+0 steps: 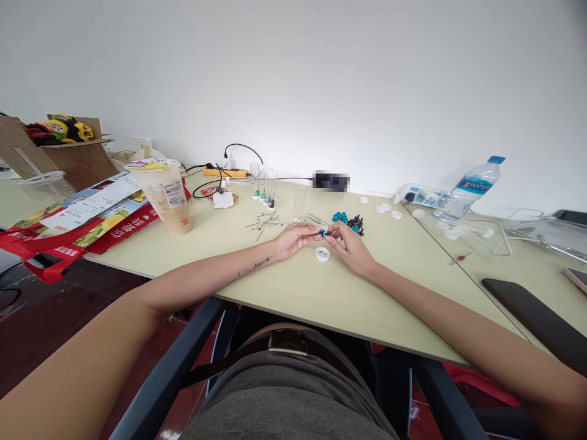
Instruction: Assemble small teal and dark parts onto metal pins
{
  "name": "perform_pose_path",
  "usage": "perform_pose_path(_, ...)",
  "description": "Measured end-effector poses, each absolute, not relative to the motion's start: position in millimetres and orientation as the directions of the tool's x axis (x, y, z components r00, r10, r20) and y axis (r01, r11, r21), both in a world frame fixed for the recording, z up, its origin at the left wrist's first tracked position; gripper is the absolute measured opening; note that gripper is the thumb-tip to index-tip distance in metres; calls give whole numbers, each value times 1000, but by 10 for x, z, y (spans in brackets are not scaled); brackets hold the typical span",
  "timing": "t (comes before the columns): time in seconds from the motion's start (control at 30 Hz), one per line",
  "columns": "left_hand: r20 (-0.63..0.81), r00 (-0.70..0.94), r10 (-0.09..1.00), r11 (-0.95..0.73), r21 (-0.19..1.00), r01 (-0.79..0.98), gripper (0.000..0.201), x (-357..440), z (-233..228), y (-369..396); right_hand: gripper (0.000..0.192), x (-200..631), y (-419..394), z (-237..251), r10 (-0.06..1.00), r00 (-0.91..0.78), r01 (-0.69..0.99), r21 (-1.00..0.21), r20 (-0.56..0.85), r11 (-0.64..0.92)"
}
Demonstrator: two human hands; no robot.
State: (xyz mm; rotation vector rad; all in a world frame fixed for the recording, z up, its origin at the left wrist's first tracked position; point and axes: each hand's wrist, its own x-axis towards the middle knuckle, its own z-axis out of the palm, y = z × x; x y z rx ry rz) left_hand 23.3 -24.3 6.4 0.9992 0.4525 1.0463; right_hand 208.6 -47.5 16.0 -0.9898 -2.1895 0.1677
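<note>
Over the worktop (pixel 275 281), farther from its front edge than a white cap (pixel 322 254), we pinch a small blue piece (pixel 322 233) in our left hand (pixel 293 241); whether our right hand's fingers clamp too, we cannot tell: right hand (pixel 352 245)

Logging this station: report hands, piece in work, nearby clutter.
Left hand pinching small shiny blue piece. Right hand at it, grip unclear. Round white cap lies just nearside; small black parts heaped beyond.

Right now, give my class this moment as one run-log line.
left hand: pinching blue piece | right hand: at same piece | white cap: nearby | blue pile, black pile: beyond hands
</note>
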Motion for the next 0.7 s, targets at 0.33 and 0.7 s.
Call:
perform_pose_path(0.33, 159, 482, 862, 120, 858, -499, 12, 233, 55, -243, 32, 2080, -483, 197, 672, -497, 615, -323, 549, 719)
perform_pose_path(0.7, 176, 483, 857, 109, 856, -505, 15, 229, 50, -238, 19, 2084, -490, 176, 651, -478, 579, -345, 590, 739)
